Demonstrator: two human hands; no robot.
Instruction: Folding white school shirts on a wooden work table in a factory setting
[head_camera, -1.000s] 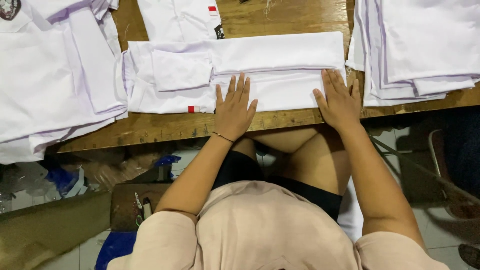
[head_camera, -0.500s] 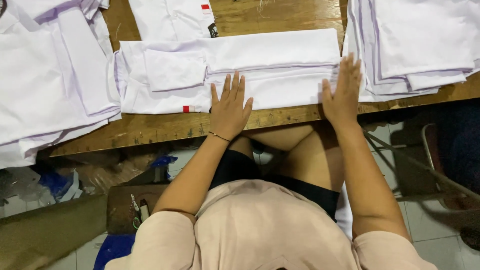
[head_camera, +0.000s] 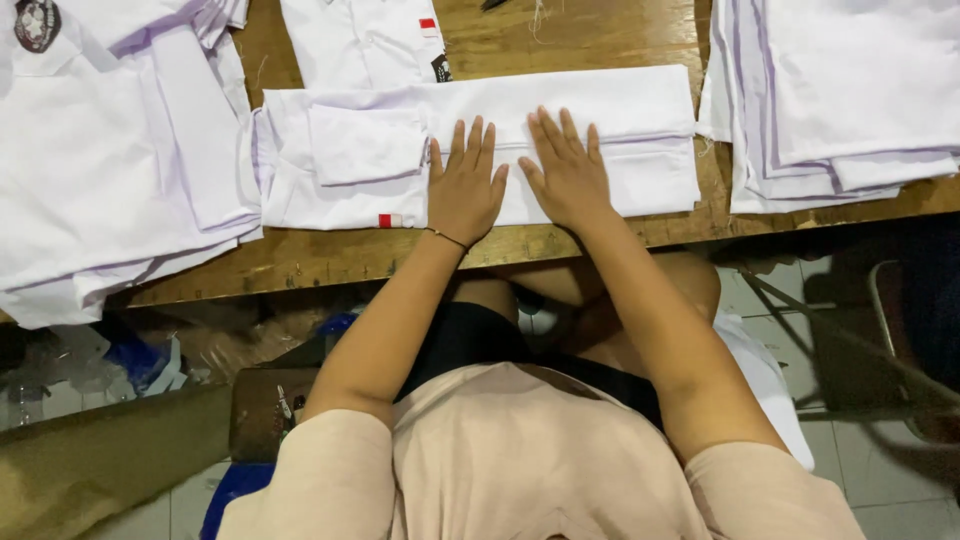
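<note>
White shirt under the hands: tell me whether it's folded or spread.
Folded. The white shirt lies as a narrow strip, both hands flat on it.

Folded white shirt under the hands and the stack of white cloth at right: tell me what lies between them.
Head view: only a narrow strip of bare wooden table separates folded white shirt from stack.

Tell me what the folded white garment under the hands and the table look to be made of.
Folded white garment: likely thin woven cotton-type cloth, matte, showing soft creases and crisp fold edges. Table: wood, worn and dull, with visible grain and scuffed brown boards.
</note>
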